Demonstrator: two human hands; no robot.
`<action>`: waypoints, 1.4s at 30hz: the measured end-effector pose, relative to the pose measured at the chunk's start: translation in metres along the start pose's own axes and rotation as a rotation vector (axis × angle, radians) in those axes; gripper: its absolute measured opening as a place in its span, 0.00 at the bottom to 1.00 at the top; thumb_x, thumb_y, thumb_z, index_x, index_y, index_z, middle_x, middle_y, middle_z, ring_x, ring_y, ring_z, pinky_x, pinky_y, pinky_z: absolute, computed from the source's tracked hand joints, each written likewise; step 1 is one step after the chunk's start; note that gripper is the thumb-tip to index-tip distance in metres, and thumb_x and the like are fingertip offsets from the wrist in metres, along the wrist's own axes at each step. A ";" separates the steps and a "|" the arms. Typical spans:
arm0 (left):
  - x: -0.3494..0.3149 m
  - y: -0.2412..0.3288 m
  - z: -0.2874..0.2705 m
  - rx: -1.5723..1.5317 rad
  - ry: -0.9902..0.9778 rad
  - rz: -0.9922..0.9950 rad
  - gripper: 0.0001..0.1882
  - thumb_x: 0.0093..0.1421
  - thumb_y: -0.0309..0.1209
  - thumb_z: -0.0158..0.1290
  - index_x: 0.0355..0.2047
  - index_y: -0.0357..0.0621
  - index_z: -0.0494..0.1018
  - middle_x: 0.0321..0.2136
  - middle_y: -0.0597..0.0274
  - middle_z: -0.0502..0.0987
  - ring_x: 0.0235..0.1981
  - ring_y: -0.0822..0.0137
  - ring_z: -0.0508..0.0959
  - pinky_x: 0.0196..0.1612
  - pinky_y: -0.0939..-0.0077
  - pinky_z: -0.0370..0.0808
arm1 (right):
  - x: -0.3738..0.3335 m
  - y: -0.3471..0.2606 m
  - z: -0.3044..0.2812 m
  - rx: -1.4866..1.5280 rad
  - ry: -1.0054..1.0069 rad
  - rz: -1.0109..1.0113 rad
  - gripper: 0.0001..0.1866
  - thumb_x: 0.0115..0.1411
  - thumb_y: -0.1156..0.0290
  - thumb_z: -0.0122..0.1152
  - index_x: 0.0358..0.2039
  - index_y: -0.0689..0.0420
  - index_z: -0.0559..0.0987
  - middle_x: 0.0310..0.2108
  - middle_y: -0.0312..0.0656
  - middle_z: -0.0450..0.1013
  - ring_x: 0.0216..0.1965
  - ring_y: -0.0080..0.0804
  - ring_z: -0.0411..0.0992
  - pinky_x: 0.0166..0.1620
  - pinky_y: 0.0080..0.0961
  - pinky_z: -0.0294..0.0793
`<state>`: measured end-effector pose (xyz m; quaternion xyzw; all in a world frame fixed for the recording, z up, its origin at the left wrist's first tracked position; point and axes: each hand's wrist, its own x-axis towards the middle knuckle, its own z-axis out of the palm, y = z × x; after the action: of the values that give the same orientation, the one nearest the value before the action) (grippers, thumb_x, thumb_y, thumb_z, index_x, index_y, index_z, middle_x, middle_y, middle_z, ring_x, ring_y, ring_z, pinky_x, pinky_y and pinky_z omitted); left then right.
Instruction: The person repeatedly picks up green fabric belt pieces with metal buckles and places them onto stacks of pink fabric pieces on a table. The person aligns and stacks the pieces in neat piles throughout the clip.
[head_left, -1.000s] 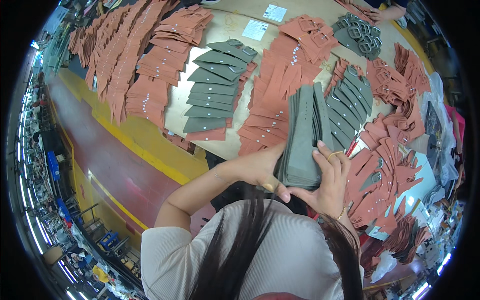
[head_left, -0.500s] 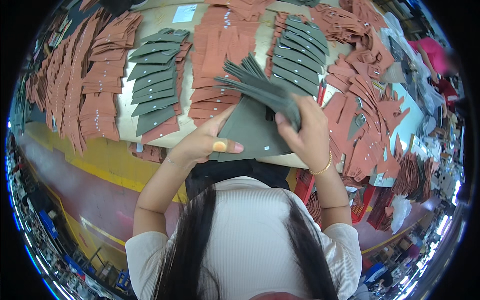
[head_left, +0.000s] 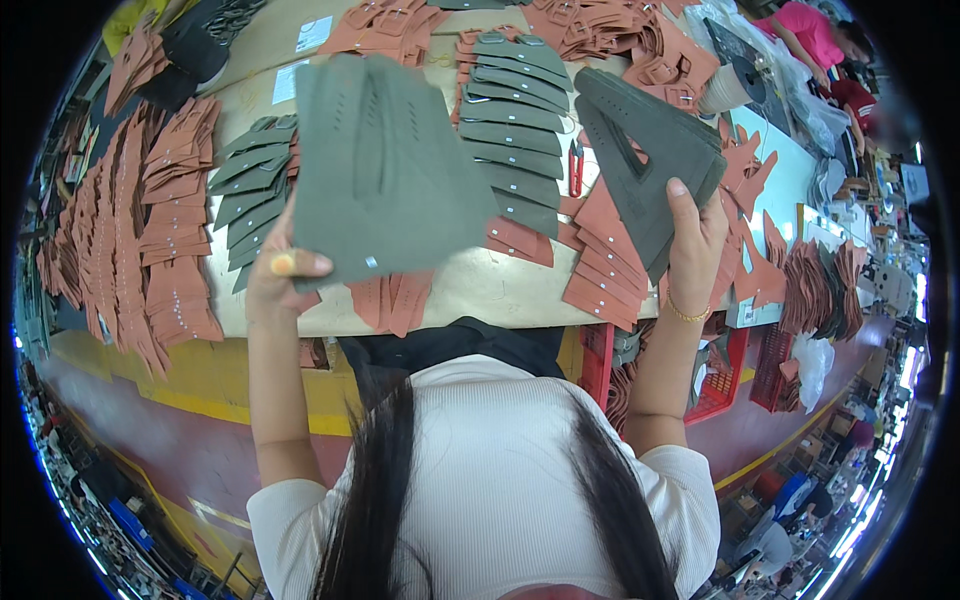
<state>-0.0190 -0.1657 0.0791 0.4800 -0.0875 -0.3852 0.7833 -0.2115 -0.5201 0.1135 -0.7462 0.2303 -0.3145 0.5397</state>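
My left hand (head_left: 277, 268) grips the lower left corner of a dark green leather-like panel (head_left: 410, 200), its thumb lying on top. That panel is raised over the table, slightly blurred, with rows of punched holes and a small white sticker near its lower edge. My right hand (head_left: 697, 240) is closed round a stack of dark green panels (head_left: 625, 150), held up to the right. The stack's top piece has a long slot and small holes. Between the two lies an overlapping row of green pieces (head_left: 515, 140) with white stickers.
Rust-brown cut pieces (head_left: 180, 240) spread in rows at the left, with more brown pieces (head_left: 610, 265) below the right stack. Red thread snips (head_left: 576, 168) lie near the right stack. A red crate (head_left: 597, 365) stands below the table edge. A co-worker in pink (head_left: 808, 40) is at far right.
My hands have drawn apart, the green panel going left and up, the stack going right and up. Before, both were together in front of me. The view has shifted too.
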 end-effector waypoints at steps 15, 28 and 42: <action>0.037 -0.024 -0.080 0.219 0.167 -0.264 0.45 0.42 0.18 0.55 0.64 0.39 0.56 0.54 0.54 0.69 0.54 0.60 0.71 0.57 0.70 0.69 | -0.020 -0.004 -0.044 -0.464 0.227 -0.057 0.18 0.58 0.72 0.62 0.49 0.62 0.76 0.41 0.42 0.76 0.39 0.27 0.70 0.44 0.23 0.69; 0.008 -0.041 -0.050 1.335 0.330 0.080 0.49 0.47 0.31 0.68 0.65 0.35 0.54 0.55 0.44 0.67 0.55 0.53 0.69 0.57 0.64 0.67 | -0.070 0.107 -0.006 -1.155 -0.254 -0.257 0.29 0.50 0.71 0.66 0.55 0.52 0.73 0.58 0.38 0.69 0.45 0.42 0.69 0.48 0.36 0.68; 0.004 -0.046 -0.050 1.392 0.358 0.152 0.49 0.44 0.33 0.69 0.64 0.35 0.55 0.53 0.39 0.67 0.55 0.43 0.69 0.58 0.60 0.66 | -0.129 0.081 0.126 -0.640 -0.645 -0.234 0.17 0.56 0.76 0.56 0.48 0.60 0.73 0.36 0.46 0.71 0.41 0.42 0.70 0.45 0.36 0.71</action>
<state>-0.0155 -0.1456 0.0143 0.9161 -0.2159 -0.1000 0.3228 -0.2108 -0.3741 -0.0197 -0.9557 0.0505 -0.0386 0.2873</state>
